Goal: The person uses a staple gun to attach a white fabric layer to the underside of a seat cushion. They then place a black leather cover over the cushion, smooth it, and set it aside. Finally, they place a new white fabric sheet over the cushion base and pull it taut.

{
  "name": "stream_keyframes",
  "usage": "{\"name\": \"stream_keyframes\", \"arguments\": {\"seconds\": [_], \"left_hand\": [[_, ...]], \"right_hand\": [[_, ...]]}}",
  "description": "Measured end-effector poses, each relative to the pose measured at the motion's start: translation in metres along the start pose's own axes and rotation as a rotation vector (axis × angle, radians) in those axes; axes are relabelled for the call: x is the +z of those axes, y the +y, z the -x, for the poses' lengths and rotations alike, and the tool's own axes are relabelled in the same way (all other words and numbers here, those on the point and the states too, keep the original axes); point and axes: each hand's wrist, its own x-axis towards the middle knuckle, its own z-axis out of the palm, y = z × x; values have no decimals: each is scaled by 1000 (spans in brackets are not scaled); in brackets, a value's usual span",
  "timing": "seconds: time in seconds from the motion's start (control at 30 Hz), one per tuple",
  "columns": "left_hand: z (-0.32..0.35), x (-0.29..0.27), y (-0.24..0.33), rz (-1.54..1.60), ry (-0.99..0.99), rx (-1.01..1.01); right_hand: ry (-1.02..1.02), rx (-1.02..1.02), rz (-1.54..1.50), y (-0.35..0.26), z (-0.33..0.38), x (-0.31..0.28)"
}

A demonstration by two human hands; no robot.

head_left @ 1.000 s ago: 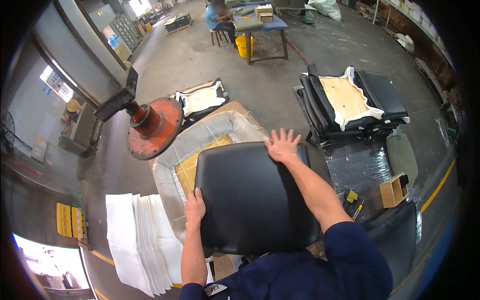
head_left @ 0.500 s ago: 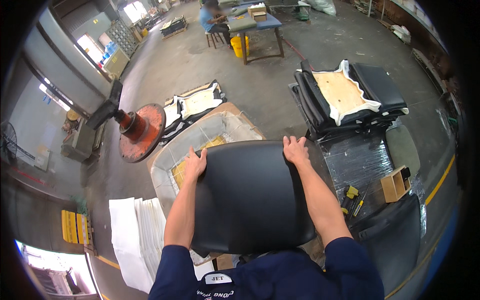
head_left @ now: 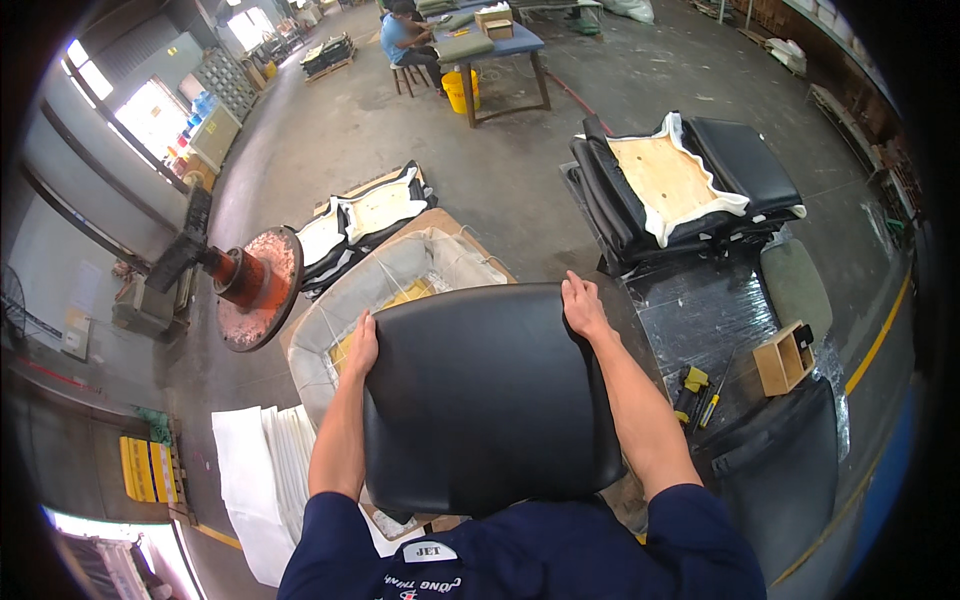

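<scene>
A black padded seat cushion [head_left: 485, 395] with rounded corners lies right in front of my body, its smooth covered face upward. My left hand [head_left: 362, 347] grips its left edge near the far corner, the fingers running down the side. On the opposite edge, close to the far right corner, my right hand [head_left: 583, 306] holds on in the same way. Both sets of fingertips are partly hidden by the cushion. Beneath and beyond it shows a box lined with grey plastic [head_left: 325, 300], with something yellow inside.
White sheets [head_left: 250, 480] are piled at left. An orange round press head [head_left: 262, 285] stands far left. Cushions with wooden backs [head_left: 665, 180] are stacked at right, near a yellow-black power tool [head_left: 690, 392] and a small wooden box [head_left: 783, 360]. A person sits at a blue table [head_left: 500, 48].
The cushion and both hands have shifted slightly left. My left hand has slid nearer along the left edge, its fingers now flatter against the side. The whole view has turned a little.
</scene>
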Motion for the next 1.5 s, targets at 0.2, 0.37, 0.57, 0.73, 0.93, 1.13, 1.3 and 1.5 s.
{"name": "stream_keyframes", "arguments": {"seconds": [0.2,0.37,0.57,0.73,0.93,1.13,1.3,1.5], "left_hand": [[117,-10,45,49,138,13],[205,-7,37,-58,144,-261],[212,-5,18,-79,129,-340],[215,2,16,-22,185,-310],[213,6,13,-18,197,-302],[222,2,4,83,274,-203],[257,6,33,-443,312,24],[335,66,66,-528,192,412]], "right_hand": [[80,74,47,11,62,-11],[97,81,166,12,142,-14],[-14,193,195,2,173,-31],[-2,137,110,5,159,-31],[-18,79,87,16,153,-34],[-109,237,215,13,228,-43],[16,147,162,27,275,-19],[37,185,200,24,297,-2]]}}
